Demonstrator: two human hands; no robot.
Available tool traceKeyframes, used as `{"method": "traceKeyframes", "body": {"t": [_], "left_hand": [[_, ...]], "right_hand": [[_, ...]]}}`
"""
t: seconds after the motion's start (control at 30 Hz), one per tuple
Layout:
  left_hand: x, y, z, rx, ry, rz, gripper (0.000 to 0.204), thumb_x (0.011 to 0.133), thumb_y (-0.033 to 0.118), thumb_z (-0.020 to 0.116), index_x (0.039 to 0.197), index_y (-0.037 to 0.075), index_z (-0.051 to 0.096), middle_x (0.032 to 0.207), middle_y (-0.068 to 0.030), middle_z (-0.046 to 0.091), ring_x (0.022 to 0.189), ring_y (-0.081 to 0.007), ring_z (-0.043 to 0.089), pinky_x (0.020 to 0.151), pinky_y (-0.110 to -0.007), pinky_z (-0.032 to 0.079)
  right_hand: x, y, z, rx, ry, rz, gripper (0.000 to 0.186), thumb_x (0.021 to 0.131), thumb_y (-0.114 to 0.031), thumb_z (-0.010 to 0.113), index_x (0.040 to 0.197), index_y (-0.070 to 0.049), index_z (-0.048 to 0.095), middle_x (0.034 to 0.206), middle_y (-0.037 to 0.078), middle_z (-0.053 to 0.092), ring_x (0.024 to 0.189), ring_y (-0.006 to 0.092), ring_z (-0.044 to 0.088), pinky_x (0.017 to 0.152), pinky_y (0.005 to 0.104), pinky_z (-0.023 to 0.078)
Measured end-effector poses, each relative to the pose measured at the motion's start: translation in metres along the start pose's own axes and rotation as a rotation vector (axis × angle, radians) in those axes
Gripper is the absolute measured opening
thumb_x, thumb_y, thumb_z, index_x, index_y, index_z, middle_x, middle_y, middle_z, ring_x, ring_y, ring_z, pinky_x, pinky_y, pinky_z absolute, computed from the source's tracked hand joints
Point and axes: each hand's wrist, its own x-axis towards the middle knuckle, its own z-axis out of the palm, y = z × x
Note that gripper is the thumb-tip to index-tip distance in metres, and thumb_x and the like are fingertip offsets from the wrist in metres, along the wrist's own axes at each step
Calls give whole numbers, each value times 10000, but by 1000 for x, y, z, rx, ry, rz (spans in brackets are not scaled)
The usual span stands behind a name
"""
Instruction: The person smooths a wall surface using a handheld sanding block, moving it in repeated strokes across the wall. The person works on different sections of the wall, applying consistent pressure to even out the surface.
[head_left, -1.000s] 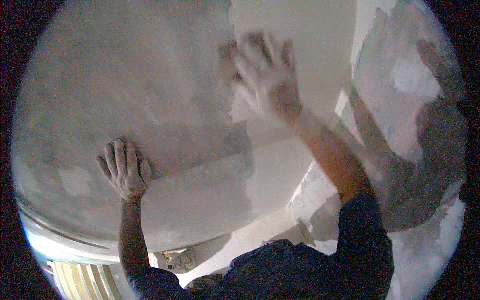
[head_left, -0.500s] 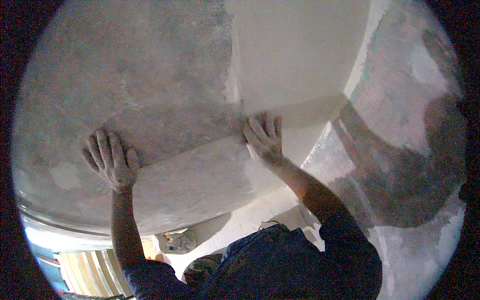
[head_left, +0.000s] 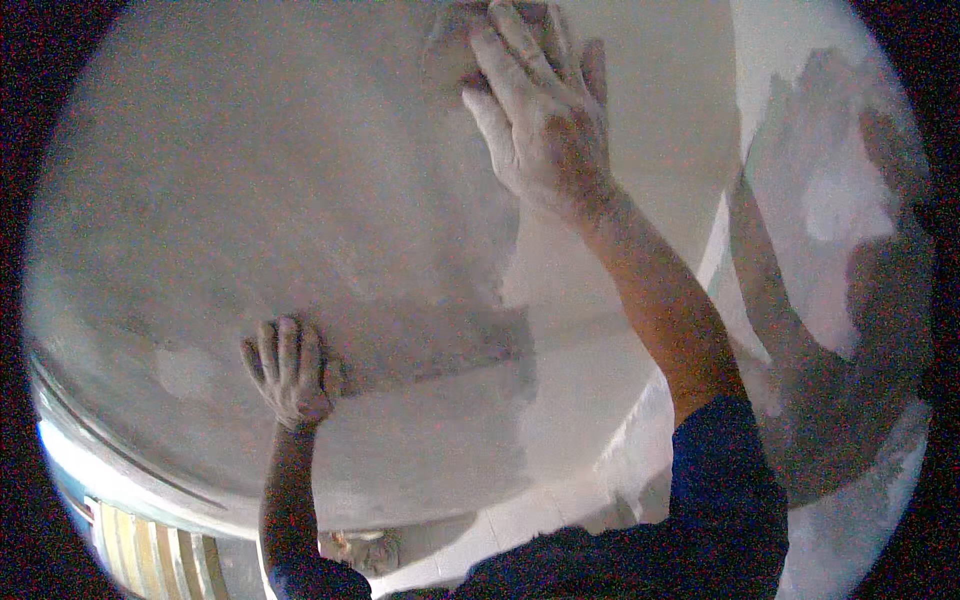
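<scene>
My left hand (head_left: 290, 375) lies spread on a large grey, mottled wall surface (head_left: 280, 190), left of centre, with nothing seen in it. Higher up, my right hand (head_left: 550, 130) reaches to the top of the view. Its fingers press at the border between the grey surface and a smoother cream band (head_left: 660, 130). Around those fingertips shows a dark, rounded patch (head_left: 450, 50), perhaps a pad or sheet under the hand; its kind cannot be made out. Both hands look dusty with a pale powder.
To the right, a patchy pinkish-grey wall (head_left: 840, 200) meets the cream band at a corner and carries my arm's shadow. Below lies a pale tiled floor (head_left: 520, 515), with a crumpled beige thing (head_left: 365, 550) on it. Yellowish-white slats (head_left: 150, 550) stand at lower left beside bright light.
My right hand has moved well up along the border and looks larger. My left hand sits lower and further right in the view, still spread on the wall. The whole view has shifted.
</scene>
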Motion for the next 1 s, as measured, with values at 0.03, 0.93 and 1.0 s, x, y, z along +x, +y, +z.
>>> {"method": "traceKeyframes", "body": {"t": [0.03,0.93,1.0], "left_hand": [[-4,1,-4,-16,13,6,438,957,412,583,1263,116,685,1397,-150,595,1386,-425,467,1192,-691,191],[-38,23,-54,-88,17,39,435,880,411,703,1251,184,707,1445,-66,583,1385,-341,479,1180,-692,225],[-34,28,-43,-79,31,25,427,881,411,701,1247,192,711,1443,-61,585,1386,-337,478,1182,-690,223]], "right_hand": [[14,2,-10,-60,-107,10,539,1015,-311,604,1458,-21,506,1585,188,428,1482,464,345,1148,712,274],[224,-59,-13,24,-62,42,438,1065,-397,449,1457,-222,536,1565,55,446,1477,317,358,1210,587,249],[226,-61,7,-45,82,-87,406,1068,-380,446,1412,-217,587,1526,70,489,1457,323,384,1204,555,280]]}}
